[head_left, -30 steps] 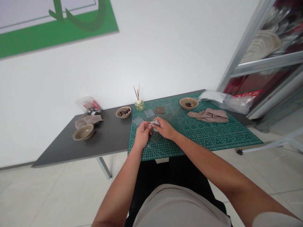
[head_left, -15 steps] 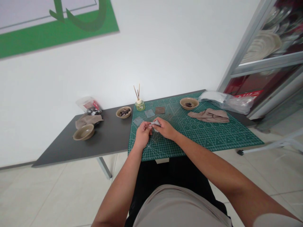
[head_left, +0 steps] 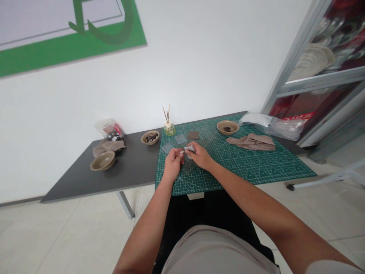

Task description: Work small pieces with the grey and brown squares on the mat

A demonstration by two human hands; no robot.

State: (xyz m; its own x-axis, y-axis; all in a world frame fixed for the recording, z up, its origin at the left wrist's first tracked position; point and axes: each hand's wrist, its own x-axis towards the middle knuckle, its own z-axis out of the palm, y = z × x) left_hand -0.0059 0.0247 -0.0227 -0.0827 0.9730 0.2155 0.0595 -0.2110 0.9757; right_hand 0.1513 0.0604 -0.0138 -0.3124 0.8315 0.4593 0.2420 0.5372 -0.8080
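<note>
My right hand (head_left: 202, 156) is closed around a small, crumpled light-grey cloth piece (head_left: 190, 148), perhaps a little pouch, held just above the green cutting mat (head_left: 242, 163). Close beside it, the fingers of my left hand (head_left: 172, 166) are pinched together at the cloth's left side. A pale bit shows at those fingertips, too small to name. Beyond my hands lie two flat grey-blue squares (head_left: 181, 139) and a brown square (head_left: 193, 135), thin and fabric-like.
On the left, a tan bowl (head_left: 150, 143) holds dark and pale pebble-like pieces; another bowl (head_left: 102, 161) stands before a brown cloth (head_left: 117, 145) and plastic bag (head_left: 107, 127). A reed diffuser (head_left: 169, 128) stands at the back. Rightward are a third bowl (head_left: 228, 133), a folded cloth (head_left: 252, 141) and clear packaging (head_left: 289, 128).
My left fingertips have drawn slightly away from the grey cloth, leaving a small gap between the hands. My right hand keeps its hold. The view has shifted slightly.
</note>
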